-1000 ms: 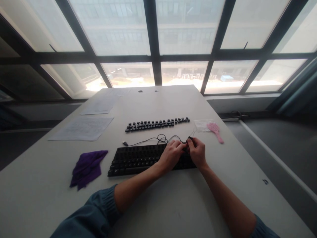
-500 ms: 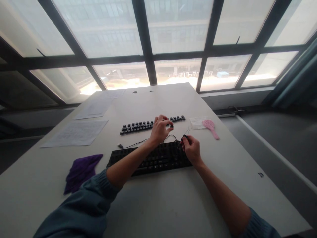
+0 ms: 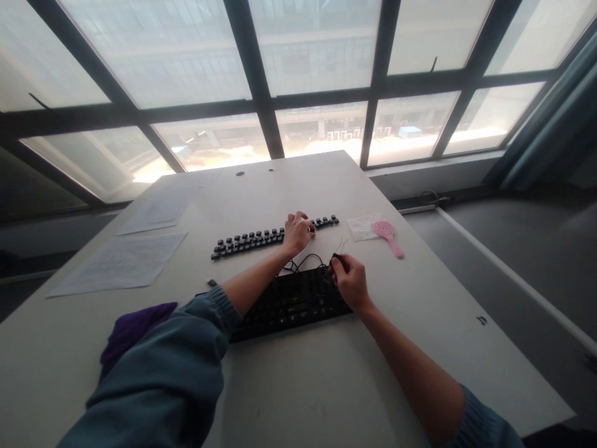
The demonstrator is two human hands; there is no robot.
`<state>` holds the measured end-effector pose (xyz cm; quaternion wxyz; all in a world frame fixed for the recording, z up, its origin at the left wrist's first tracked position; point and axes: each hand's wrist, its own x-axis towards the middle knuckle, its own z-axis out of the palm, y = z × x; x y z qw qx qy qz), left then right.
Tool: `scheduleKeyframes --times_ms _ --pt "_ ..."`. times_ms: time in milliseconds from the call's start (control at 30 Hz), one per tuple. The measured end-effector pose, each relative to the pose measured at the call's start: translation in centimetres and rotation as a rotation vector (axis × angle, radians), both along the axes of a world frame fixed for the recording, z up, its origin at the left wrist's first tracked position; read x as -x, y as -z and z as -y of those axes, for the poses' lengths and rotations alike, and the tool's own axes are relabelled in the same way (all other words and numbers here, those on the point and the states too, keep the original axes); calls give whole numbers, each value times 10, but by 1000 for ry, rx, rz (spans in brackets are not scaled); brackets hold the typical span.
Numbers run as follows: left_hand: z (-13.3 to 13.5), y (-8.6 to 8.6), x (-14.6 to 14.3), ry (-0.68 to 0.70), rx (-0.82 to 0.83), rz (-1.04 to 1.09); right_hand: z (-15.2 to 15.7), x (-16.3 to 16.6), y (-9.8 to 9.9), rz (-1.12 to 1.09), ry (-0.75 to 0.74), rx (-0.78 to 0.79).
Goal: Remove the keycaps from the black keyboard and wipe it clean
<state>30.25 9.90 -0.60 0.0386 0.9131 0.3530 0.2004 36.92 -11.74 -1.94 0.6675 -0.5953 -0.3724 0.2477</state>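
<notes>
My left hand (image 3: 297,234) is at the rows of loose black keycaps (image 3: 252,239) behind the keyboard, its thumb and fingers pinched on a small black keycap (image 3: 311,229) at table level. Whether that keycap rests on the table cannot be made out. In my right hand (image 3: 351,280) is a keycap puller (image 3: 336,255) with a dark handle, its thin wire loops pointing up and away from me. That hand hovers over the right end of the black keyboard (image 3: 298,302). My left forearm covers the keyboard's left part.
A pink hairbrush (image 3: 386,231) lies by a clear plastic bag (image 3: 358,229) on the right. Papers (image 3: 121,261) and a purple cloth (image 3: 133,330) are on the left of the white table (image 3: 298,386). The keyboard's cable (image 3: 310,256) curls behind it.
My left hand has moved forward and down with the keycap to the keycap rows. My right hand keeps the puller over the keyboard. The view has turned slightly.
</notes>
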Motion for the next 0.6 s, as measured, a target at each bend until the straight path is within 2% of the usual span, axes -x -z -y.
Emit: scheduleKeyframes --times_ms 200,300,433,533,600 --pt "-3 2 1 26 19 34 1 0 -2 -34 -10 -11" --pt "0 -2 5 34 28 102 0 -1 -2 -86 -14 -17" --pt "15 -24 14 60 20 180 -2 -4 -5 -249 18 -59" --pt "41 -45 25 132 40 223 -1 -11 -10 -366 58 -118" --pt "64 -53 33 208 101 226 3 -15 -13 -313 63 -124"
